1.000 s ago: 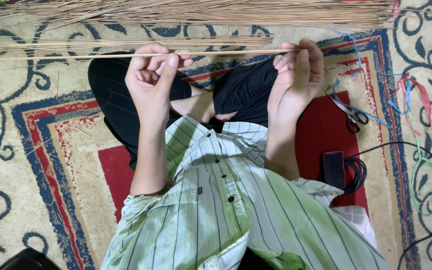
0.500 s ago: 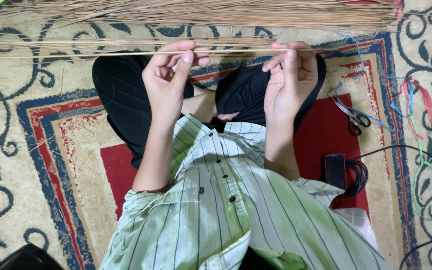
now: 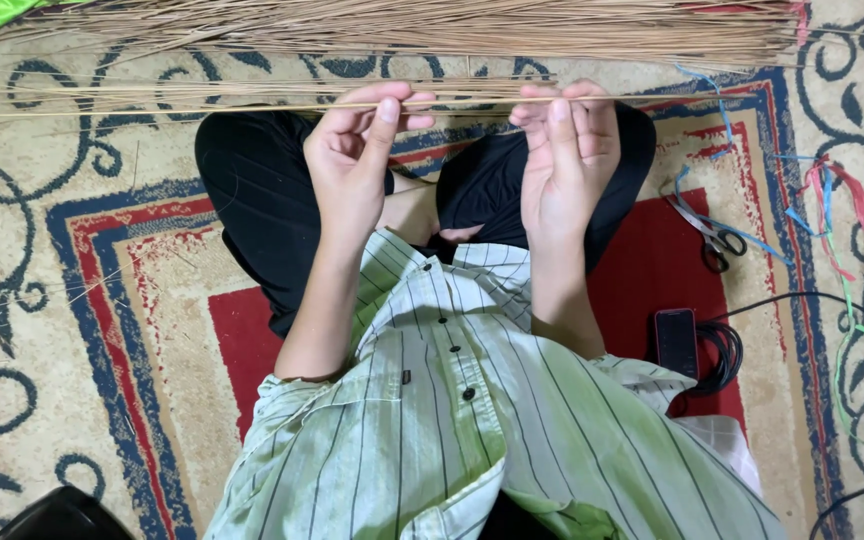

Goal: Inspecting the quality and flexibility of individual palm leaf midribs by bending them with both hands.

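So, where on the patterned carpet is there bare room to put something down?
The free patch is the beige patterned carpet left of the black-trousered knee. It is crowded ahead, where the pile of thin brown sticks lies, and on the right, with steel scissors, coloured ribbons, a black phone and cables.

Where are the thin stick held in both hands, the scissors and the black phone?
thin stick (image 3: pixel 472 103), head view, bare stretch between the hands
scissors (image 3: pixel 712 238), head view, handles on the carpet
black phone (image 3: pixel 676 342), head view, middle of its back
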